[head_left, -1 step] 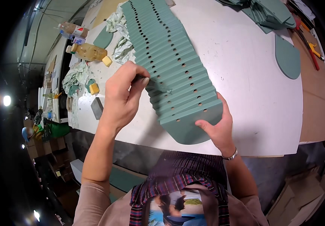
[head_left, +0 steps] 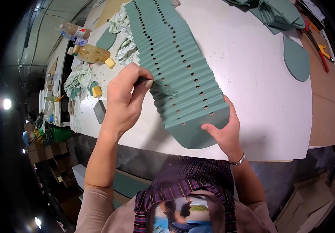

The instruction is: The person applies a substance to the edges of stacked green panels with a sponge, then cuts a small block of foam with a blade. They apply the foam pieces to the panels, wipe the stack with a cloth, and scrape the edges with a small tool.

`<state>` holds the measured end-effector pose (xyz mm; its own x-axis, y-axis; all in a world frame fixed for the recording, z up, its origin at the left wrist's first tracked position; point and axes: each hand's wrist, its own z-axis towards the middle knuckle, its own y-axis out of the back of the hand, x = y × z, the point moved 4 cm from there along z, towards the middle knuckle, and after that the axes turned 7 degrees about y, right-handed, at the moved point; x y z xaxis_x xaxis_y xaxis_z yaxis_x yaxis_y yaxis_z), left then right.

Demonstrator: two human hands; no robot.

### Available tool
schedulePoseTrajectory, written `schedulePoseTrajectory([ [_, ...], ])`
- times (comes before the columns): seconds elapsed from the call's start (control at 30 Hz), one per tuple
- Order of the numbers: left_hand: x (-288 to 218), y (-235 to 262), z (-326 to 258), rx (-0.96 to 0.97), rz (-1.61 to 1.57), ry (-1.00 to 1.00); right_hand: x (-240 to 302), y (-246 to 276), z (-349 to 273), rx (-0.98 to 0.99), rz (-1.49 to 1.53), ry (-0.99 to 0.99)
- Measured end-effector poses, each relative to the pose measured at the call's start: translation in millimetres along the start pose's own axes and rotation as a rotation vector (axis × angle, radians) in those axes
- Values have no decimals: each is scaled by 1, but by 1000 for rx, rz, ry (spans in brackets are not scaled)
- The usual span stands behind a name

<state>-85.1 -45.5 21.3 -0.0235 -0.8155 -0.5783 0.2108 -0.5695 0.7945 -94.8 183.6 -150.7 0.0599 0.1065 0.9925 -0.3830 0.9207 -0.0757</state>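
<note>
A long row of overlapping green panels (head_left: 198, 73) runs away from me across the white table (head_left: 253, 85). Each panel has two small round holes, and the nearest panel (head_left: 192, 136) has rounded corners. My left hand (head_left: 125, 95) is closed in a pinch at the row's left side. From its fingertips a thin, dark greenish thing (head_left: 163, 89) reaches over the panels; it is blurred and I cannot make out its kind. My right hand (head_left: 227, 132) grips the nearest panel's right edge, thumb on its face; the fingers are partly hidden behind the edge.
Crumpled cloths (head_left: 126, 50), plastic bottles (head_left: 90, 53), yellow sponge pieces (head_left: 97, 91) and a grey block (head_left: 100, 111) lie to the left. At the far right are a stack of green panels (head_left: 280, 15), a single panel (head_left: 296, 58) and red-handled pliers (head_left: 324, 62).
My left hand has shifted very slightly to the left. The right hand and the row of panels have not moved.
</note>
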Motion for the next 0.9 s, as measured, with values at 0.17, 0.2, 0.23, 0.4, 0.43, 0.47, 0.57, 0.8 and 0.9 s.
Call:
schedulePoseTrajectory([
  [0.17,3,-1,-1,-21,0,-6,0,0,0,-22,18,-27],
  [0.2,4,-1,-1,-26,-19,5,-1,0,0,-24,22,-18],
  [0.23,6,0,-2,-31,-39,17,-1,0,0,-25,26,-9],
  [0.4,7,-3,-4,-3,-75,47,-1,1,0,28,-31,47],
  [0.43,6,-4,-4,3,-53,64,0,1,0,23,-27,50],
  [0.47,8,-4,-4,2,-54,64,-1,1,0,23,-27,50],
  [0.57,8,-1,-5,-31,-51,15,-2,1,0,30,-6,54],
  [0.8,-7,2,-4,-26,15,-66,-3,0,0,4,16,28],
  [0.9,-12,4,-7,-3,74,-128,-5,1,-1,-17,36,12],
])
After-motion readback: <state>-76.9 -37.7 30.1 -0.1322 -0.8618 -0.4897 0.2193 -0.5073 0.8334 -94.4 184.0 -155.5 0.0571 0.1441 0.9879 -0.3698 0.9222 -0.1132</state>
